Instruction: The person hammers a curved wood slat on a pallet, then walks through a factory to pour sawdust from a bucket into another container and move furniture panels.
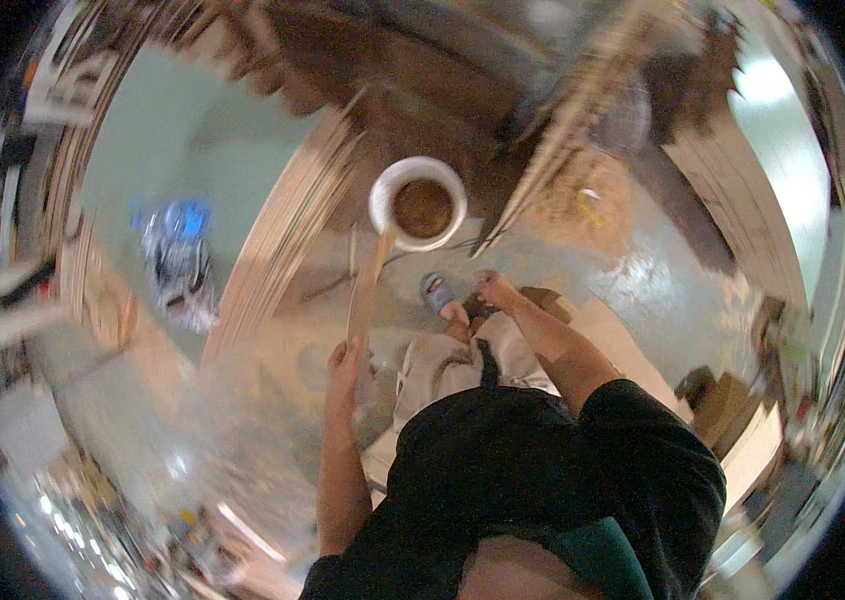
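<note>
My left hand point(348, 367) is closed round the lower end of a flat wooden strip point(369, 285). The strip slants upward, and its far end meets the near rim of a white bucket point(379, 203). Brown material point(423, 208) lies inside the bucket; I cannot tell if it is loose or liquid. My right hand point(495, 290) hovers in front of my body, above my sandalled foot point(437, 292). Its fingers are curled in, and blur hides whether anything small is between them.
Stacked wooden sheets point(288, 225) stand left of the bucket, beside a pale green surface bearing a plastic-wrapped bundle point(180, 265). More boards point(568, 120) lean at the right, near a sawdust heap point(583, 200) on the concrete floor. Another stack point(733, 190) stands farther right.
</note>
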Tool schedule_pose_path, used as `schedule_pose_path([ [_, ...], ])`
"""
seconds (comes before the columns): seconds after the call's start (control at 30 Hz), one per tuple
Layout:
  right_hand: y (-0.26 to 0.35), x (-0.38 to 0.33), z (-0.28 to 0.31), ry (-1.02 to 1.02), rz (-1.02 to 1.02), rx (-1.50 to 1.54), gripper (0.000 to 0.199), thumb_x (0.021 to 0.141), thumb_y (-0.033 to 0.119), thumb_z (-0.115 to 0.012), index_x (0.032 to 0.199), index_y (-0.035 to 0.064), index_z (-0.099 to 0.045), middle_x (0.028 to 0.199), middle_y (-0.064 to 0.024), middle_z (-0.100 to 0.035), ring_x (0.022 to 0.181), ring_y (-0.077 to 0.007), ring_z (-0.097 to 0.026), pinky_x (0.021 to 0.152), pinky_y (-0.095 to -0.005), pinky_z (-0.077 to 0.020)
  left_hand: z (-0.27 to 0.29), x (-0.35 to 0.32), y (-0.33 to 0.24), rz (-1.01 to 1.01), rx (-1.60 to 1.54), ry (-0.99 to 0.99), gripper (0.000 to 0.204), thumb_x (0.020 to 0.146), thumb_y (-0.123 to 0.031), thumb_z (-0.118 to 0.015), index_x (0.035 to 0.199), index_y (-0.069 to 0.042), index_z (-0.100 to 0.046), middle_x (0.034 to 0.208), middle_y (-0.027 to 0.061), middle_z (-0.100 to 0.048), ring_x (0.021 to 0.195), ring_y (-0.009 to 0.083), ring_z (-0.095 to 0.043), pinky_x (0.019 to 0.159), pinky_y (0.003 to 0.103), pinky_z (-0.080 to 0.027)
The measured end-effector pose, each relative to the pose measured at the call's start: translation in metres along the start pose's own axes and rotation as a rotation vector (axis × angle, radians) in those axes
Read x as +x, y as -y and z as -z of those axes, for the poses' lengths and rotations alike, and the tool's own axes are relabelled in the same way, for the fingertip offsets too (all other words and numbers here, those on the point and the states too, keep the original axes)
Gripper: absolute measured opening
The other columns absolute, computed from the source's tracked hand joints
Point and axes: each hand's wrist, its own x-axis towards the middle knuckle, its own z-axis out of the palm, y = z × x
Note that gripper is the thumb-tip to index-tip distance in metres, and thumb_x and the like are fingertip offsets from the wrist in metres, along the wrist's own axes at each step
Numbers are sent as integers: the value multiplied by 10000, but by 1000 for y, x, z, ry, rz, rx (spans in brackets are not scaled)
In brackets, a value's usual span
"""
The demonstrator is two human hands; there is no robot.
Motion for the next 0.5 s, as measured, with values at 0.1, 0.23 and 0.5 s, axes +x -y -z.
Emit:
schedule_pose_path([
  [0.1, -31, -34, 59, 33, 115, 121, 476, 977, 191, -652, 1441, 121, -571, 1043, -56, -722, 833, -167, -669, 707, -331, -571, -38, -10, -18, -47, 335, 114, 348, 1019, -369, -644, 1078, -27, -621, 836, 52, -619, 655, 182, -647, 579, 352, -547],
  [0.23, -4, -126, 112, 46, 49, 335, 694, 970, 335, -704, 1549, 75, -423, 1350, -224, -610, 1047, -279, -687, 719, -391, -578, -74, -20, -10, -178, 575, 343, 333, 1005, -330, -674, 1100, -15, -626, 839, 50, -635, 640, 158, -641, 570, 325, -546],
  [0.5, -5, -254, 179, -106, 184, 1234, 727, 886, 581, -758, 1315, 34, -546, 1238, -154, -611, 1095, -350, -636, 897, -511, -578, -220, -91, -76, -775, 1069, 654, 435, 938, -250, -732, 1339, -95, -666, 1015, 116, -726, 853, 248, -707, 809, 409, -575],
])
